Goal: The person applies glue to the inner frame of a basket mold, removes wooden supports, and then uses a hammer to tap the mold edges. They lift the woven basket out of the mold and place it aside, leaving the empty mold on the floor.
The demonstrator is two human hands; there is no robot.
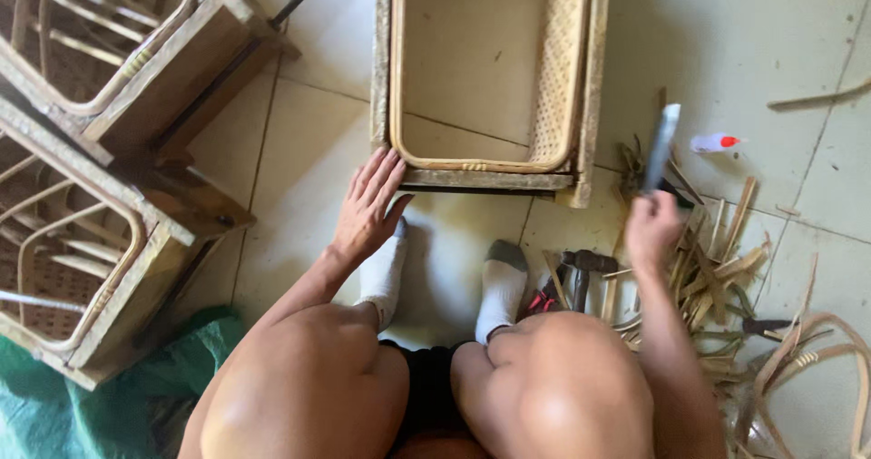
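**Two hands at a woven box frame on a tiled floor**

Two bare hands work in front of a seated person whose knees fill the bottom of the view. The left hand lies flat, fingers spread and apart, with the fingertips touching the near left corner of a rattan box frame. It grips nothing. The frame stands on the pale floor tiles just beyond the person's feet, which wear white socks; its right inner wall is fine woven cane and its bottom is open to the floor.

The right hand is raised to the right of the frame, fingers closed around the handle of a knife whose pale blade points up and away. The blade is blurred.

Under that hand lies a heap of cane strips, and a hammer rests near the right foot, with red-handled pliers just beside it. A small white tube with a red tip lies farther off on the tiles. Two more rattan frames are stacked at the left, above a green sheet.
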